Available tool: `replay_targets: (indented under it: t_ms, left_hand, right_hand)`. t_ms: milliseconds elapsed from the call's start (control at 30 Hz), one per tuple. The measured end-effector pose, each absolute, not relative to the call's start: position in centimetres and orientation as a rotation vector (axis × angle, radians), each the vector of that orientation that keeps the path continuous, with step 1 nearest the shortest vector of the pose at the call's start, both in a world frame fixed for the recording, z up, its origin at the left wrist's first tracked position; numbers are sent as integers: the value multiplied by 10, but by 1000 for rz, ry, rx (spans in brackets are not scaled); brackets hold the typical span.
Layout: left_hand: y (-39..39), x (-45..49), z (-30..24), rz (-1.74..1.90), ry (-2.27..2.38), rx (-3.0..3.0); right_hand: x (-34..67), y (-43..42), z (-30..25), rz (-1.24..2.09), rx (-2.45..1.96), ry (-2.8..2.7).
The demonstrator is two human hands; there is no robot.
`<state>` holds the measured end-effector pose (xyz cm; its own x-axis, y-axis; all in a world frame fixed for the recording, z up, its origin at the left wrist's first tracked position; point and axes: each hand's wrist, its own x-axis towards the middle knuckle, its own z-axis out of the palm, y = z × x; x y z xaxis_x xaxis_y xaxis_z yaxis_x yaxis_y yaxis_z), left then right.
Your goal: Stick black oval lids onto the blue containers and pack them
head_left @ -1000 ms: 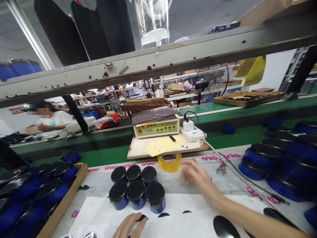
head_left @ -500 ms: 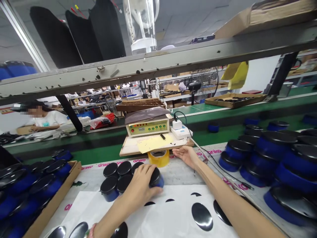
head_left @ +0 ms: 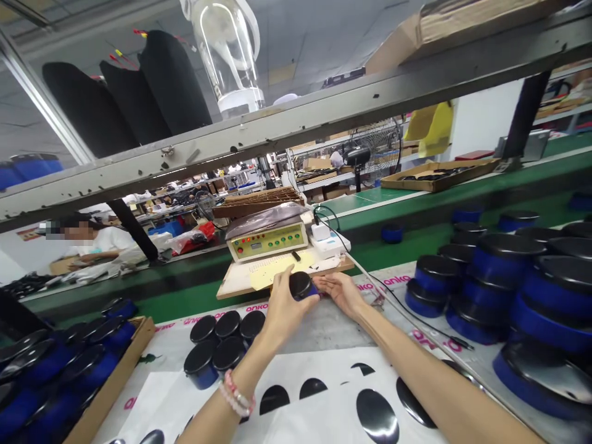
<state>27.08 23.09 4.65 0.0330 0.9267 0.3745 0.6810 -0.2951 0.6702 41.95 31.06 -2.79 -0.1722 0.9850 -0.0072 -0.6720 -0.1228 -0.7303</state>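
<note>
My left hand [head_left: 283,311] is closed around a small round blue jar with a black top [head_left: 301,284], in front of the small wooden board. My right hand [head_left: 340,292] is beside the jar, fingers stretched out; whether the fingertips touch the jar I cannot tell. To the left of my left wrist stand several like jars [head_left: 200,364] in a tight group. Below my forearms lies a white sheet [head_left: 319,412] with shiny black ovals [head_left: 377,414]. The yellow tape roll is hidden behind my left hand.
Large blue tubs with black tops [head_left: 504,271] are stacked on the right; more fill a cardboard box [head_left: 111,385] at left. A control box [head_left: 268,240] and a white plug adapter [head_left: 324,237] sit behind. A cable [head_left: 393,302] crosses the right side. A metal shelf [head_left: 287,126] hangs overhead. Another person sits far left.
My left hand has lifted the jar from near the small group and carried it right and away from me, close to my right hand. The view has tilted slightly.
</note>
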Motion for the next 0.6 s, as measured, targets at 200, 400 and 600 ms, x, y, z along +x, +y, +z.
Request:
replay_targets:
  t_ms: [200,400,600]
  left_hand:
    - [240,275,43,1155,1642,1917]
    - [235,277,38,1145,1712,1883]
    - [242,273,44,1062,1763,1934]
  right_hand:
    - [419,311,-26,1577,-525,-753]
    - [417,308,-22,1575,-456,-783]
    - [411,306,-20,1574,-437,-757]
